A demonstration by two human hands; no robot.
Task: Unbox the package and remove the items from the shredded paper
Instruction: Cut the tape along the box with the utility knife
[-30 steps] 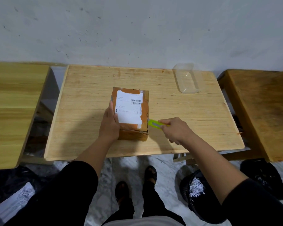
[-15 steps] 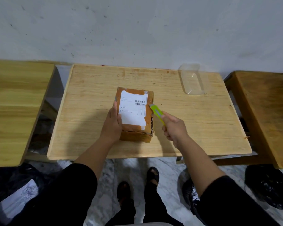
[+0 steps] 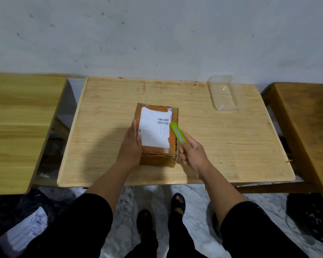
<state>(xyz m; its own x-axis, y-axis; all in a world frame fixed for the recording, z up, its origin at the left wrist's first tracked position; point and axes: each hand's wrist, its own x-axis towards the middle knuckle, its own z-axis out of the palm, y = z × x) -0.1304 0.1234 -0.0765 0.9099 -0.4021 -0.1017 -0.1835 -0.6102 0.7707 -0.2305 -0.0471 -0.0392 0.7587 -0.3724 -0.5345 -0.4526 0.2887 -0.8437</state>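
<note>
Left hand [image 3: 131, 146] lies flat against the left side of the taped brown cardboard box [image 3: 157, 135] on the light wooden desk [image 3: 222, 146], fingers straight. Right hand [image 3: 192, 154] fingers clamped on a lime-green utility knife [image 3: 177, 132], tip at the box's right top edge.

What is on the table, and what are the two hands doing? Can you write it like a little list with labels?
table: light wooden table against a grey wall
box: brown taped cardboard box with a white label, still closed
left hand: left hand rests along the box's left side, steadying it
right hand: right hand grips a green cutter
cutter: green cutter, tip at the box's top right edge
other thing: clear plastic tray at the far right of the table
shredded paper: none out of the box yet
</note>
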